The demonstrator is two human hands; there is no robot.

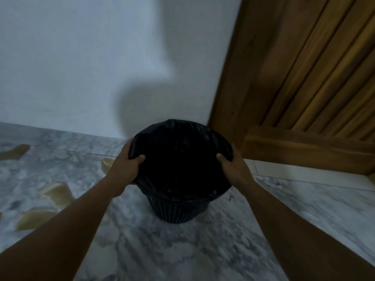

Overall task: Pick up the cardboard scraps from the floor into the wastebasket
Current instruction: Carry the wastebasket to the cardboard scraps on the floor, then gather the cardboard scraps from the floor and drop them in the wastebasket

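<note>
Dim, bluish light; soft motion blur — a broad shadow on the wall (154, 82).

A plain white painted wall (81, 57) is filling the upper left and middle of the frame, and a soft grey shadow (154, 94) is falling across its centre. A brown slatted wooden door (314, 78) is taking up the upper right, its slats running diagonally, with a broad flat bottom rail (304, 151) crossing beneath them. A pale threshold strip (304, 176) is lying along its foot.

left grip (126, 165): fingers curled, clasping | right grip (233, 169): likewise | both extended forward
</note>
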